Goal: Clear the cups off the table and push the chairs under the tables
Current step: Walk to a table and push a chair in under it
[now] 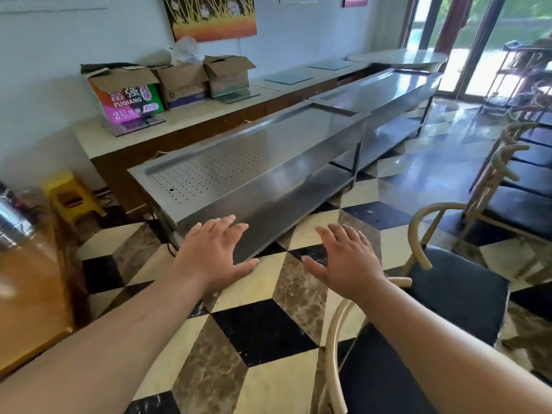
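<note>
My left hand and my right hand are stretched out in front of me, palms down, fingers spread, holding nothing, above the checkered floor. A chair with a dark seat and a curved tan frame stands just to the right of my right hand, not touched. Another dark-seated chair sits under my right forearm at the bottom. A wooden table shows at the left edge. No cups are visible.
A long perforated steel counter runs ahead, with a second steel counter beyond it. Cardboard boxes sit on a sideboard along the wall. A yellow stool stands at left. Stacked chairs line the right side.
</note>
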`<state>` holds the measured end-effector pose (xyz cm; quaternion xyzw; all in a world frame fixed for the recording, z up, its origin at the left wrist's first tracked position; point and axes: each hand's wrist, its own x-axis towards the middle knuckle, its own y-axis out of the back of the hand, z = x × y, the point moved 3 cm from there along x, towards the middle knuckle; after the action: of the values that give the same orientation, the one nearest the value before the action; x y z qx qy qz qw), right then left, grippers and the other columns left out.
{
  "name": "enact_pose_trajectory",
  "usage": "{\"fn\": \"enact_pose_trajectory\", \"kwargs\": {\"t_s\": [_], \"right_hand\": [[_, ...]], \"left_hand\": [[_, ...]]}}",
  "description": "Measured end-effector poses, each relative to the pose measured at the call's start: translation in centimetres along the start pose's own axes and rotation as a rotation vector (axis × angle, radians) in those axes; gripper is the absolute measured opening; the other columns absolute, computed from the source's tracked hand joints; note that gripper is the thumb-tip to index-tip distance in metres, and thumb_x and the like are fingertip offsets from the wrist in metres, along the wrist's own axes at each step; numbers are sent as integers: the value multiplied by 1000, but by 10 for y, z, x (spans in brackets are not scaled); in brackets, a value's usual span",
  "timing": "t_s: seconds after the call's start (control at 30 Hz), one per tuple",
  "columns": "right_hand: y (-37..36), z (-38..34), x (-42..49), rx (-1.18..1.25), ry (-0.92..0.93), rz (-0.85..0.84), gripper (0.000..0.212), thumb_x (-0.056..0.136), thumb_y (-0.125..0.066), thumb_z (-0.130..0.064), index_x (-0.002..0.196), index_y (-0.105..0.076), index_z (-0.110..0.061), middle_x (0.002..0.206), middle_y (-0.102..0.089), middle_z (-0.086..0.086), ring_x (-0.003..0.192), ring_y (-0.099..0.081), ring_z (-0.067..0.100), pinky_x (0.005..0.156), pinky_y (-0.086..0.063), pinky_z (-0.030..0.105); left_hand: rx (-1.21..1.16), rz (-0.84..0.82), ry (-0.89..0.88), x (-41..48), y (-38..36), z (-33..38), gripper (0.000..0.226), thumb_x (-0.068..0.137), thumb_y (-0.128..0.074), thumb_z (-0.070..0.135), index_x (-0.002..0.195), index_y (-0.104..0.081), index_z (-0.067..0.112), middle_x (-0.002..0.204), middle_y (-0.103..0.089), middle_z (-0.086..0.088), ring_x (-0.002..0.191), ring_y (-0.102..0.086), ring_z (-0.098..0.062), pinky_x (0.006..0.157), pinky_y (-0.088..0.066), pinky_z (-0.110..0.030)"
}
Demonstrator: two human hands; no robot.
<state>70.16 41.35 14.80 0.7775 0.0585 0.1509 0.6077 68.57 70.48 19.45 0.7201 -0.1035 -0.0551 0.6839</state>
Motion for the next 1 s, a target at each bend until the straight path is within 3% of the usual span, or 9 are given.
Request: {"fn": "enact_pose_trajectory", "kwargs": {"t_s": [0.33, 0.47, 0.63, 0.8, 1.0], "right_hand": [[-16, 1, 104, -171, -263, 26, 84, 96, -22, -88, 150, -49, -29, 152, -56, 2, 142, -47, 32, 118, -36, 55], [-26, 3, 129, -231, -338, 59, 79, 97, -28, -87, 139, -60, -29, 134, -69, 3, 127, -60, 33, 109, -47, 55], [-36, 23, 144, -256, -449, -25, 79, 96, -22, -88, 128, -67, -31, 120, -73, -1, 116, -65, 27, 105, -48, 50], [-43, 80, 162, -263, -553, -23, 85, 94, -11, -87, 115, -70, -30, 107, -73, -5, 101, -67, 21, 97, -54, 43], [-65, 184, 201, -205, -720, 17, 79, 94, -18, -85, 107, -72, -29, 96, -71, -7, 92, -64, 18, 92, -52, 42]], "left_hand": [[-33, -28, -205, 145, -20, -99, 95, 89, -29, 90, 160, -37, 28, 167, -41, -4, 153, -35, -24, 123, -31, -50], [-49, -42, -294, 204, -30, -114, 89, 92, -39, 86, 159, -39, 27, 163, -46, -1, 150, -39, -23, 123, -32, -50], [-70, -110, -412, 267, -49, -87, 81, 92, -44, 85, 152, -45, 31, 149, -57, 4, 135, -51, -20, 112, -42, -46], [-1, -130, -565, 340, -64, -34, 77, 92, -42, 83, 148, -52, 31, 143, -61, 7, 132, -53, -18, 109, -46, -43], [79, -148, -692, 455, -78, 45, 78, 92, -46, 81, 154, -46, 32, 152, -54, 8, 139, -48, -18, 113, -43, -43]]}}
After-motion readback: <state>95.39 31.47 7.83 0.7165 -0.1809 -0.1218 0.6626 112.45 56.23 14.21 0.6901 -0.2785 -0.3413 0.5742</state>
